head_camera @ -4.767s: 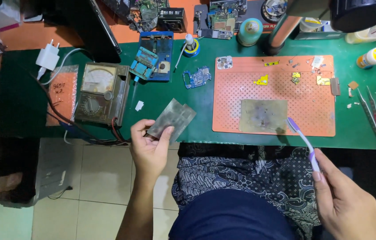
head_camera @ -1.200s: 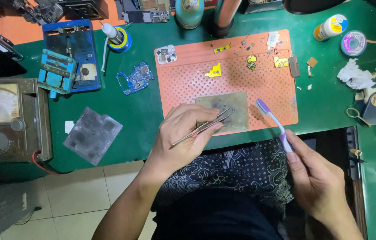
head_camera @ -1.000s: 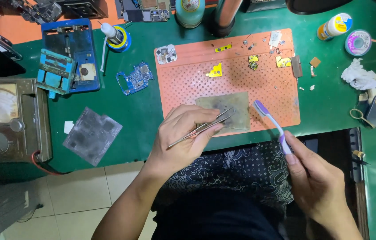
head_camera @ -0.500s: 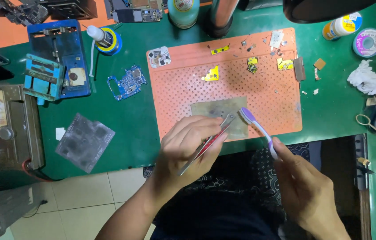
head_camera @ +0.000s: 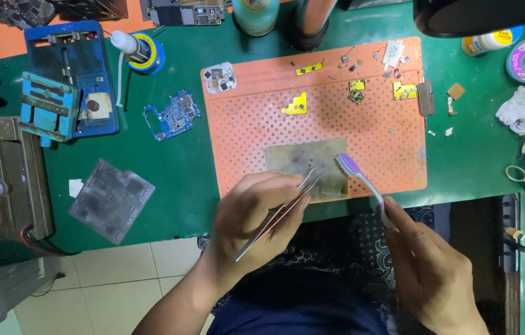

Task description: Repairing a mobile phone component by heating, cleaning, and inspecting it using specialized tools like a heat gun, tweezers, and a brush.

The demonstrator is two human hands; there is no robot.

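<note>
Fingers: L hand [head_camera: 256, 217] pinches tweezers [head_camera: 281, 211] | R hand [head_camera: 427, 273] grips toothbrush [head_camera: 358, 180] (both on metal plate [head_camera: 306, 164])

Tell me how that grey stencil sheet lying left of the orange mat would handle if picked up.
The grey stencil sheet looks thin and flat, so probably light and slightly springy. Lying flush on the green table, its edge is likely hard to catch. Its fine holes suggest it creases easily.

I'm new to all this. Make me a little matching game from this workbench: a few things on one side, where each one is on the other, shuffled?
Things:
1. tweezers
2. purple toothbrush
3. blue circuit board
4. white crumpled tissue

Places:
A. on the green mat, left of the orange mat
B. in the left hand
C. near the right edge of the bench
D. in the right hand

Pairs: 1-B, 2-D, 3-A, 4-C
</note>
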